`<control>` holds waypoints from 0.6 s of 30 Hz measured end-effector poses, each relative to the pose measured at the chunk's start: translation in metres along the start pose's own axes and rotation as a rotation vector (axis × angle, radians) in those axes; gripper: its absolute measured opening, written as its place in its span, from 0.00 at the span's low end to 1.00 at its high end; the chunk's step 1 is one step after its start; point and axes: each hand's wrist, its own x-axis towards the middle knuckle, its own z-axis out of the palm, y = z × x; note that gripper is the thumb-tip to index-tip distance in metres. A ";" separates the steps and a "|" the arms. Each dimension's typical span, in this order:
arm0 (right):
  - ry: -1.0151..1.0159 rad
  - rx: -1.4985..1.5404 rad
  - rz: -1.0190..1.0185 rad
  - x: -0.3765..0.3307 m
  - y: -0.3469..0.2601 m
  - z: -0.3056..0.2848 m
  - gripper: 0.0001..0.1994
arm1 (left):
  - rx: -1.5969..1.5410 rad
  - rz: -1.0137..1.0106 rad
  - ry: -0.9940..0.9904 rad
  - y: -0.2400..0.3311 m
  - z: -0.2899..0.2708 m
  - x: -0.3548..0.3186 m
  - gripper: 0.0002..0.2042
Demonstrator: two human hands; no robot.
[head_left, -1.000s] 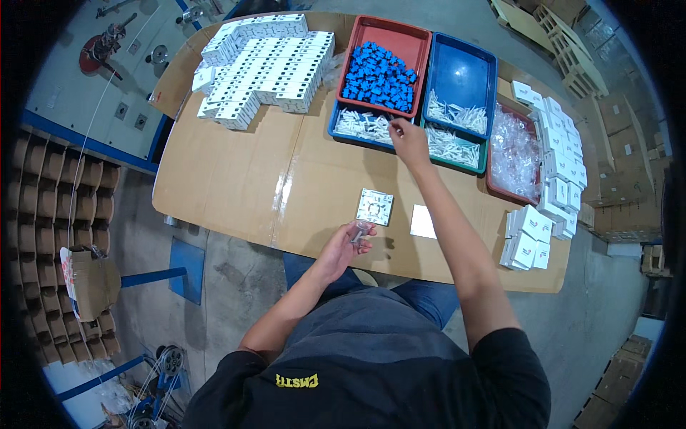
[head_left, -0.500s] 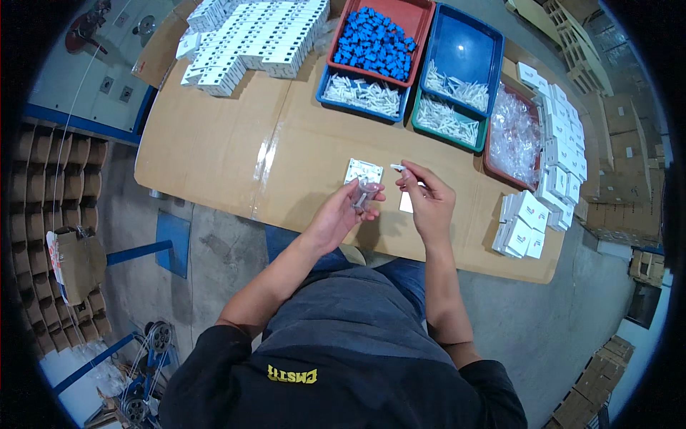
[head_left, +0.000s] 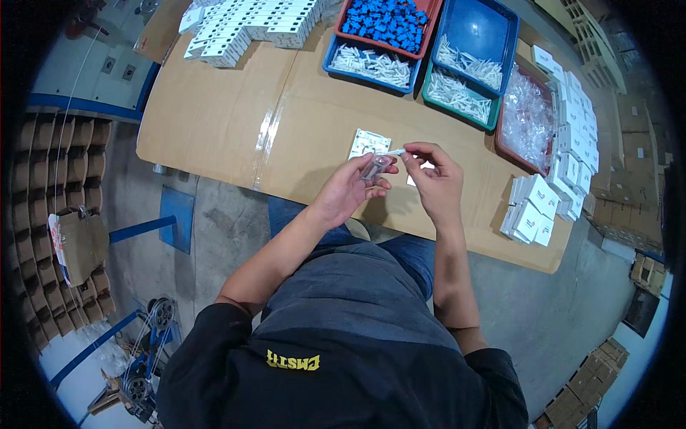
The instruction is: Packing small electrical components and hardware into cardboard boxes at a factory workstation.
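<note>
A small clear plastic bag point(head_left: 374, 169) with slim parts inside rests in my left hand point(head_left: 339, 194), its fingers closed round it. Between the thumb and fingertips of my right hand point(head_left: 439, 183) is a thin white plastic piece point(head_left: 395, 151), its tip at the bag's upper edge. A flat white plate with cut-outs point(head_left: 367, 141) lies on the table just beyond the bag. Partly behind my right hand, a smaller white flat piece point(head_left: 412, 179) lies on the cardboard.
Far ahead, a red tray point(head_left: 426, 48) holds blue parts. Blue trays point(head_left: 410, 89) and a green tray point(head_left: 430, 96) hold white sticks. A red-brown tray point(head_left: 504, 146) of clear bags stands right. White boxes point(head_left: 246, 28) fill the far left; white stacks point(head_left: 530, 207) line the right edge.
My right hand has brought the white piece left, up to the bag. The view has shifted slightly, and the bag sits a little farther forward.
</note>
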 end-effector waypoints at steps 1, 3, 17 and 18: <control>-0.058 -0.085 -0.014 0.000 -0.004 0.001 0.07 | -0.001 -0.001 0.004 0.000 -0.002 0.000 0.23; -0.114 -0.171 -0.026 0.000 -0.004 0.003 0.07 | -0.027 0.001 0.007 -0.003 -0.007 0.000 0.22; -0.425 -0.019 -0.014 -0.001 0.007 -0.002 0.04 | 0.071 -0.026 0.040 -0.004 -0.005 -0.001 0.22; -0.422 -0.019 -0.012 0.000 0.010 -0.002 0.04 | 0.123 -0.029 -0.003 -0.003 -0.007 -0.001 0.23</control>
